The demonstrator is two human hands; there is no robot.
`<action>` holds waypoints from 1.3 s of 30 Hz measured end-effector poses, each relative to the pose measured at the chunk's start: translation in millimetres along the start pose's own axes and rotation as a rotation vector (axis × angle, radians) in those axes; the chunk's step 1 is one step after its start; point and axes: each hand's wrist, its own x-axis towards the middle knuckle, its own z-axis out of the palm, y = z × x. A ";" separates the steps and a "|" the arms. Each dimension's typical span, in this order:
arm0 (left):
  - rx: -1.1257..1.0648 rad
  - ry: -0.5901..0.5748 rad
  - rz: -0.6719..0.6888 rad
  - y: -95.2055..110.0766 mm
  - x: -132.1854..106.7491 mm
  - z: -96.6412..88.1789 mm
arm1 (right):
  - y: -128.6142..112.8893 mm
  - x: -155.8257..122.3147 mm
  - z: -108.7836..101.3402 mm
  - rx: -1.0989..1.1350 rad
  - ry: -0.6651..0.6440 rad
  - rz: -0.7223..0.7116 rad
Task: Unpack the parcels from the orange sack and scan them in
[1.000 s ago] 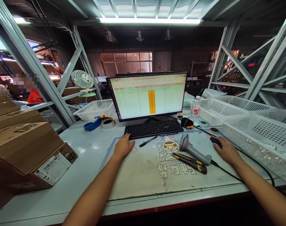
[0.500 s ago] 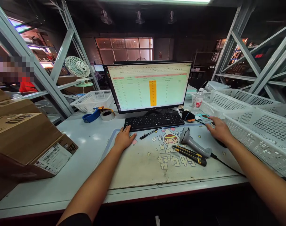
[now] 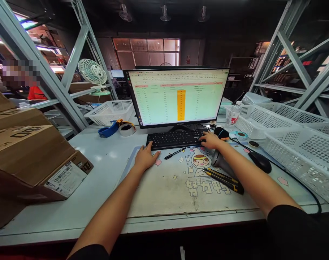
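My left hand [image 3: 145, 157] lies flat and open on the desk mat [image 3: 164, 195], its fingertips at the left end of the black keyboard [image 3: 177, 138]. My right hand [image 3: 211, 141] rests with fingers spread on the keyboard's right end and holds nothing. Behind the keyboard a monitor [image 3: 178, 97] shows a green spreadsheet with an orange column. A black pen [image 3: 174, 154] lies between my hands. Under my right forearm lie a grey barcode scanner [image 3: 218, 161] and a yellow-black box cutter [image 3: 224, 180]. The black mouse [image 3: 260, 161] sits untouched to the right.
Cardboard boxes [image 3: 26, 155] with a label crowd the left. White mesh baskets [image 3: 297, 144] line the right and another basket [image 3: 110, 111] stands behind, by a tape dispenser [image 3: 117, 128], fan [image 3: 93, 74] and water bottle [image 3: 234, 115]. A person in red [image 3: 35, 93] sits far left.
My right hand left the mouse, passed by the small things near the baskets, and came left onto the keyboard's right end. The left hand stayed put. The view tilted down slightly.
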 end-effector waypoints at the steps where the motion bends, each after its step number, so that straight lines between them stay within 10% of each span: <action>1: -0.001 -0.002 -0.003 0.2 0.0 -0.2 | -1.4 -1.6 -1.2 -0.010 0.002 -0.006; 11: 0.015 -0.016 0.004 -1.0 -0.9 0.3 | 33.9 -50.2 -34.0 -0.105 0.155 0.076; 16: 0.012 0.016 0.025 -0.4 0.4 1.9 | 91.5 -134.6 -51.3 -0.191 0.277 0.289; 22: -0.032 0.050 0.053 -1.1 2.9 0.7 | 142.4 -222.8 -13.5 -0.210 0.378 0.467; 39: -0.068 0.101 0.091 -15.3 13.1 6.9 | 154.7 -235.8 19.4 -0.218 0.372 0.532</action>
